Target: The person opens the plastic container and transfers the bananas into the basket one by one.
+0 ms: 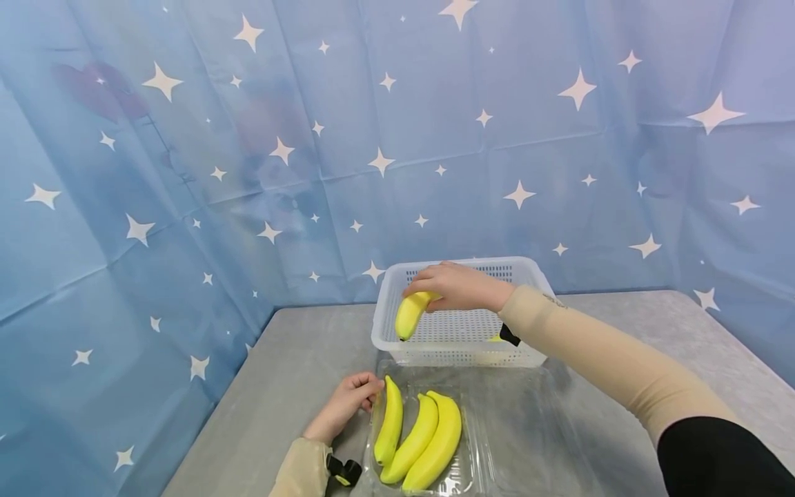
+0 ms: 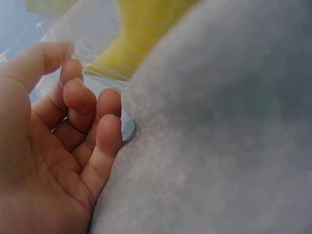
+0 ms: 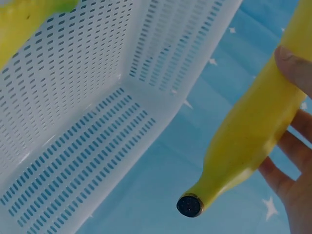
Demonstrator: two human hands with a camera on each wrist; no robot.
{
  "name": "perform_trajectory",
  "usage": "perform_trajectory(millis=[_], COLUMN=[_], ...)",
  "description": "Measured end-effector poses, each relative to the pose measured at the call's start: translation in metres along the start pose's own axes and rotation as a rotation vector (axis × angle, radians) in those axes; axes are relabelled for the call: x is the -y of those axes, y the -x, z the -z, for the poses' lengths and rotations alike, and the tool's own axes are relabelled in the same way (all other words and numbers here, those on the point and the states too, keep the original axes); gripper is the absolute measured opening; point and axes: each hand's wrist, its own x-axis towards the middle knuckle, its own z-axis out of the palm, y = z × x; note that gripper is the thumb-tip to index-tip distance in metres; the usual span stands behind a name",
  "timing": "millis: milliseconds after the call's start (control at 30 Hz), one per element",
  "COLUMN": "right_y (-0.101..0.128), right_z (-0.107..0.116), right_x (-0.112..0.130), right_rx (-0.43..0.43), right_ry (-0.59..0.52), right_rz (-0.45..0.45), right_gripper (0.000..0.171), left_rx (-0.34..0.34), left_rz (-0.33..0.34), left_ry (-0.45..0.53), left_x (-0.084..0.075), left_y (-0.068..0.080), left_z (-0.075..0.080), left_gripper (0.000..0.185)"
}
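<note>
My right hand (image 1: 462, 285) grips a yellow banana (image 1: 410, 319) above the left part of a white perforated plastic basket (image 1: 386, 310). In the right wrist view the dark end of the held banana (image 3: 243, 141) points down, with thumb and fingers on either side of it. At the left edge of a clear plastic clamshell container (image 1: 522, 428), my left hand (image 1: 348, 402) pinches the rim between thumb and forefinger. Three bananas (image 1: 439, 442) lie side by side in the container's left half.
Another banana (image 3: 24, 27) lies inside the basket, mostly hidden by my right arm in the head view. Container and basket stand on a grey table (image 1: 298, 359). A blue curtain (image 1: 348, 172) with white stars hangs behind and at the left.
</note>
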Motion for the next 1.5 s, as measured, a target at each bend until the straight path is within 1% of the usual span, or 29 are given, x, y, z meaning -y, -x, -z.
perform_trajectory(millis=[133, 333, 533, 700, 1133, 1367, 1500], right_y=[-0.001, -0.003, -0.005, -0.007, -0.009, -0.010, -0.011], right_z=[-0.002, -0.008, -0.014, -0.016, -0.028, -0.031, -0.034], right_x=[-0.004, -0.009, -0.016, -0.020, -0.036, -0.044, -0.047], right_rx=[0.005, 0.038, 0.037, 0.053, 0.043, 0.065, 0.078], right_ry=[-0.004, -0.023, -0.024, -0.027, -0.063, -0.032, -0.034], right_rz=[-0.019, -0.064, -0.083, -0.111, -0.128, -0.161, -0.180], right_gripper=[0.047, 0.046, 0.046, 0.045, 0.049, 0.049, 0.048], left_rx=[-0.001, 0.004, 0.003, 0.004, -0.007, 0.000, 0.007], left_rz=[0.007, 0.001, 0.005, 0.005, -0.008, 0.002, 0.010], left_ry=[-0.012, -0.008, -0.004, -0.009, -0.017, 0.008, 0.014], left_x=[-0.001, 0.001, 0.002, 0.003, 0.004, 0.003, 0.002], left_y=[0.000, -0.001, -0.001, -0.001, -0.003, -0.003, -0.002], left_z=[-0.001, 0.000, 0.001, 0.001, 0.002, 0.003, 0.002], left_gripper=[0.025, 0.025, 0.026, 0.026, 0.027, 0.025, 0.024])
